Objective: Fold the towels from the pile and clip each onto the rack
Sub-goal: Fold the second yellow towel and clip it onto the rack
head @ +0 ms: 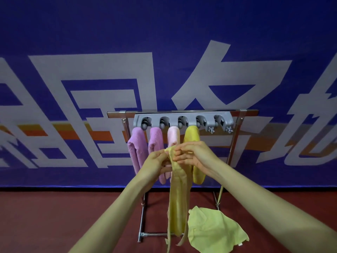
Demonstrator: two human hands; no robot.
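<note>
The yellow-ochre towel (177, 198), folded into a long narrow strip, hangs straight down from your two hands, and its loose edges trail toward the dark red floor (54, 216). Your left hand (156, 161) has its fingers curled round the strip's top end. Your right hand (193, 154) pinches the same end from the other side, fingertips almost meeting your left thumb.

Just behind your grip stands the chrome tube rack (116, 115). Its grey plastic clip bar (183, 121) sits above your hands. Four folded towels hang from it: two purple towels (136, 148) (156, 139) beyond your left hand, a pale pink towel (173, 136) directly behind your grip, and a mustard-yellow towel (191, 136) behind your right hand.

Below your right forearm a crumpled pale yellow cloth (215, 227) lies on the floor.

The blue banner (91, 33) behind carries huge white characters, cropped and not readable whole.
</note>
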